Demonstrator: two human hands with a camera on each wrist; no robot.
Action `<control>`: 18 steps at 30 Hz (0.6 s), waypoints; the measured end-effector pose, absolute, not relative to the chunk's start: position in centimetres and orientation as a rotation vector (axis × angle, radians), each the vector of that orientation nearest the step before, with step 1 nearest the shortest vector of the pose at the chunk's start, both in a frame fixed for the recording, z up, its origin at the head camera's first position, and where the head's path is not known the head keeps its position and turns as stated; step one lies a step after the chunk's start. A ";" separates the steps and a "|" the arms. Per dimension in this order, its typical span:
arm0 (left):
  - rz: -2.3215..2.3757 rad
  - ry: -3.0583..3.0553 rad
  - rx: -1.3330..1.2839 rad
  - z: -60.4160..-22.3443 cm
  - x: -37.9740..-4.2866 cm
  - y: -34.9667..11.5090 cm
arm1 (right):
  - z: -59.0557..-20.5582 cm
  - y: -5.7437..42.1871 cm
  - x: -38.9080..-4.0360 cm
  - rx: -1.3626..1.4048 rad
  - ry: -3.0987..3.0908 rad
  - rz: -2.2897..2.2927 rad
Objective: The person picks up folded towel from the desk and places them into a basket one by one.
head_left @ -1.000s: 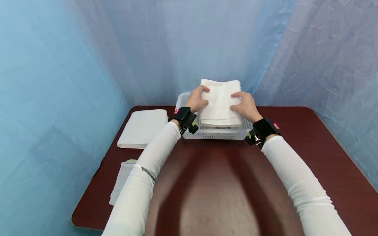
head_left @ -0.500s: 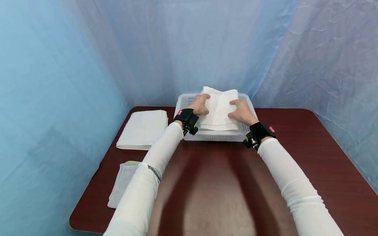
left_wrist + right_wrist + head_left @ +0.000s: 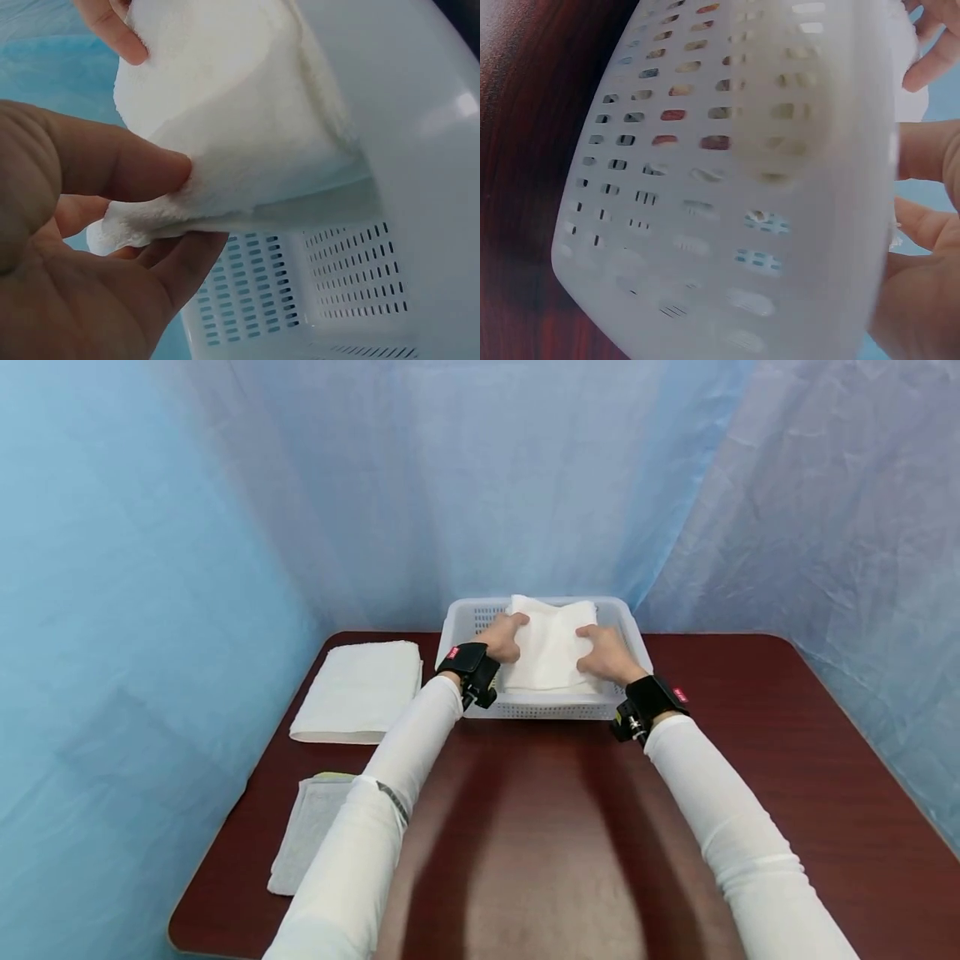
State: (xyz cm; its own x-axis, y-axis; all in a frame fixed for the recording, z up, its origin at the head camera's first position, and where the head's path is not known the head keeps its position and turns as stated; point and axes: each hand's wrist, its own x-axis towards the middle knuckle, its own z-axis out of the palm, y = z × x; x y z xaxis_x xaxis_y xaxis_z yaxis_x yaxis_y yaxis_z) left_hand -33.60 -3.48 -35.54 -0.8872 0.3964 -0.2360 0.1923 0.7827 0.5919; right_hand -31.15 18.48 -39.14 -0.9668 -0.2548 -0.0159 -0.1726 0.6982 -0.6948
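Observation:
A folded white towel (image 3: 551, 647) lies low inside the white perforated basket (image 3: 555, 712), its far edge dipping in the middle. My left hand (image 3: 502, 637) pinches the towel's left edge, thumb above and fingers beneath, as the left wrist view shows close up. Opposite it, my right hand (image 3: 606, 654) holds the right edge between thumb and fingers. In the right wrist view the basket wall (image 3: 705, 195) hides most of the towel and part of the right hand (image 3: 922, 292). Slotted basket floor shows under the towel's lifted side in the left wrist view.
To the left of the basket a larger folded white towel (image 3: 360, 692) lies on the dark red table (image 3: 750, 760). Nearer, a greyish cloth (image 3: 311, 831) with a yellow-green edge is partly covered by my left sleeve. Blue curtains (image 3: 540, 485) surround the table.
Both hands have lowered the towel down into the basket, and more of the basket's back rim now shows. The larger towel and the greyish cloth stay where they were.

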 end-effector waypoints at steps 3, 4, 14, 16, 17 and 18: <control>0.810 2.619 0.454 -35.8 -33.5 -3.8 | -39.5 18.4 -31.2 -0.354 2.778 -1.134; 0.808 2.618 0.457 -35.9 -33.5 -3.9 | -39.6 18.3 -31.2 -0.354 2.773 -1.136; 0.723 2.621 0.415 -36.4 -33.4 -3.7 | -40.1 18.2 -31.0 -0.339 2.738 -1.116; 0.713 2.612 0.419 -36.6 -33.3 -3.7 | -40.2 18.2 -30.9 -0.328 2.731 -1.104; 0.705 2.606 0.423 -36.7 -33.3 -3.7 | -40.3 18.2 -30.8 -0.321 2.724 -1.097; 0.708 2.600 0.426 -36.7 -33.2 -3.8 | -40.3 18.3 -30.8 -0.311 2.719 -1.090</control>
